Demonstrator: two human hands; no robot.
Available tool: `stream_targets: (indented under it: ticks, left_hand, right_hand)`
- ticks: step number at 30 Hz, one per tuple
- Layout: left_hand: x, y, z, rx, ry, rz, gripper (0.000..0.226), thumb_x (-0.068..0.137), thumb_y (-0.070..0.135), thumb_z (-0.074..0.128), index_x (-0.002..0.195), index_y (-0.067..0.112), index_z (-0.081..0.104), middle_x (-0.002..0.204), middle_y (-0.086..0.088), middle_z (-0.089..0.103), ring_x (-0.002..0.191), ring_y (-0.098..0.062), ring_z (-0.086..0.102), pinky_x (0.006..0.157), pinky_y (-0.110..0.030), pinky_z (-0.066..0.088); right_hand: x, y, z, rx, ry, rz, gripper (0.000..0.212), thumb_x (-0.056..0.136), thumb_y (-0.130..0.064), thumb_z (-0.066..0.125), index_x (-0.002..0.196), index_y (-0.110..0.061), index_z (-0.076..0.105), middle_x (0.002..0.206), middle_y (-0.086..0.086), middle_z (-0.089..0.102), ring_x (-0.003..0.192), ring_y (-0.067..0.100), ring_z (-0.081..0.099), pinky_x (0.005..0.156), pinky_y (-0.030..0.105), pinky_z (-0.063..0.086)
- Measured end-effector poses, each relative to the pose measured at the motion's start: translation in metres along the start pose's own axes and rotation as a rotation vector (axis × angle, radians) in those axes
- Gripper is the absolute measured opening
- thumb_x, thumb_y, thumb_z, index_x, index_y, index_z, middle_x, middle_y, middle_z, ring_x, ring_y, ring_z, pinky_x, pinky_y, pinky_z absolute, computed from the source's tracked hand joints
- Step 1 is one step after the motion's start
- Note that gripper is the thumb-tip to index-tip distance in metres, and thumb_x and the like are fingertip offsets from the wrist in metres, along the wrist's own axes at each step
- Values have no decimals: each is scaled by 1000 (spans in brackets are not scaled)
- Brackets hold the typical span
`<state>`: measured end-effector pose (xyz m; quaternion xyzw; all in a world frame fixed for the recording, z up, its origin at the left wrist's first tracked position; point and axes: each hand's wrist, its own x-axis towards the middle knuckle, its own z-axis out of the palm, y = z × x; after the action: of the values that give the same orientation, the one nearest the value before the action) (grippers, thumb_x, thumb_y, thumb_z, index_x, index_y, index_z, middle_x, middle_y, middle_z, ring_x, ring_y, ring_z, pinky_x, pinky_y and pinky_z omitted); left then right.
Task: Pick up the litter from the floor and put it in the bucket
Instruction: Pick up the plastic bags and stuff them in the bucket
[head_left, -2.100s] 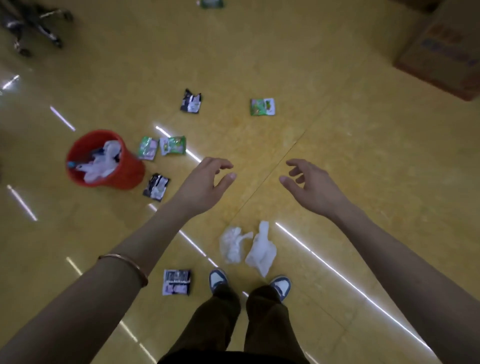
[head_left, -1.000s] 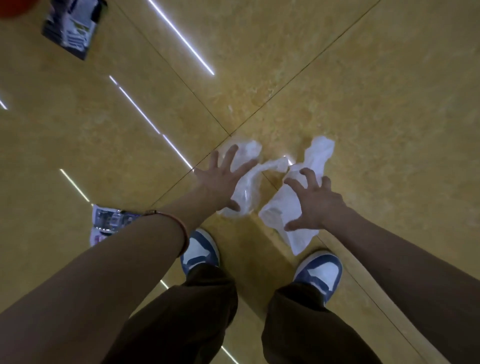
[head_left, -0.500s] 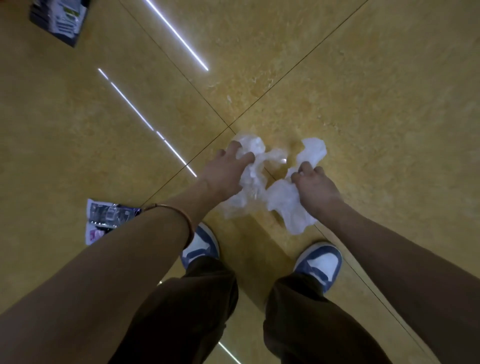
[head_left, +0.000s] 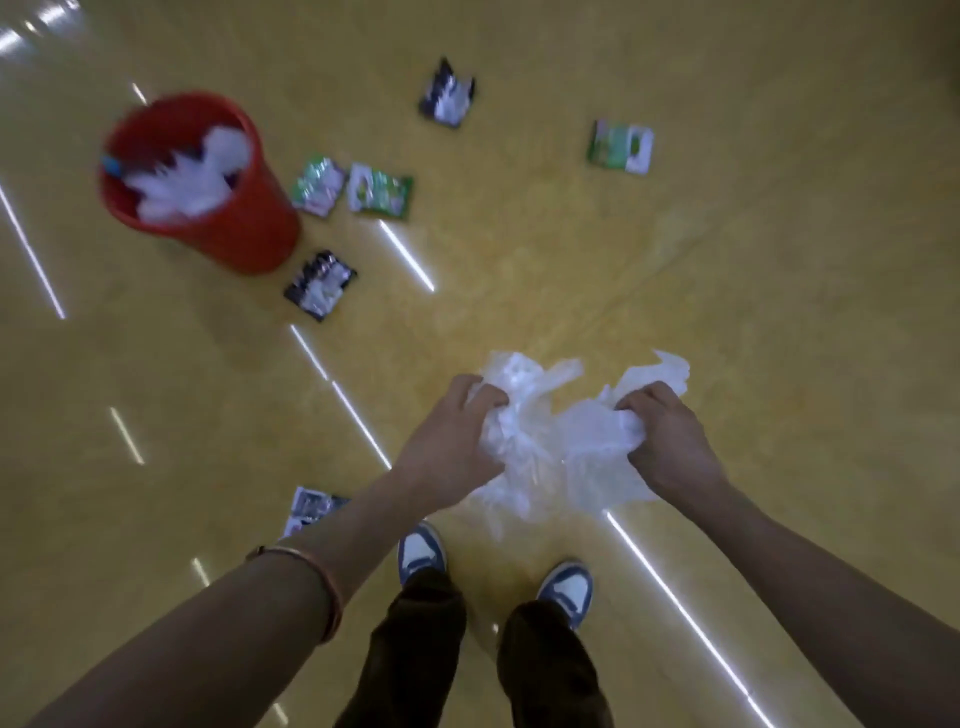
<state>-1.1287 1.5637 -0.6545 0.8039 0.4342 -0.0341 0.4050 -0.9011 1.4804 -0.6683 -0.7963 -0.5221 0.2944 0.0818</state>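
Note:
My left hand (head_left: 448, 451) and my right hand (head_left: 670, 447) each grip a crumpled white plastic bag (head_left: 553, 444), and the two bags are bunched together between them, lifted off the yellow floor above my shoes. The red bucket (head_left: 208, 202) stands at the upper left with white plastic inside. Litter lies on the floor: two green wrappers (head_left: 353, 189) beside the bucket, a third green wrapper (head_left: 621, 148) farther right, a black-and-white wrapper (head_left: 319, 285) just below the bucket, another black-and-white wrapper (head_left: 448, 100) at the top, and one wrapper (head_left: 311, 509) partly hidden behind my left forearm.
My two blue-and-white shoes (head_left: 421, 553) stand on the glossy yellow floor (head_left: 779, 286), which shows bright streaks of reflected light. Open floor stretches to the right.
Both hands closed on the white plastic bags and lifted them off the floor. The view rose, bringing the bucket and the wrappers back into sight.

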Motion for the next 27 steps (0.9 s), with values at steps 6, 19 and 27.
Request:
stream_targets:
  ticks: [6,19,27]
  left_hand:
    - [-36,119,-120,-72,210,51,56,76,13,71,125,17,45,132,-2,31,105,-20,48,79,-22,39]
    - [-144,229,-268,-80,778,105,58,68,15,81,115,18,47,111,9,36,92,7,33,79,5,26]
    - [-176,216,-335,-82,1032,22,58,67,9,80,118,11,52,111,6,42,93,0,39,73,-3,28]
  right_hand:
    - [-32,-60,-174,57,198,-107,39,68,-1,46,103,1,65,105,14,55,88,30,56,68,25,32]
    - [-79,-184,-363,190,478,-470,27,74,8,62,94,-8,66,97,-4,52,85,14,50,68,0,34]
    - [-61,-259,-400,125,512,-650,28,71,9,64,95,-6,67,97,-3,51,84,13,51,69,0,34]
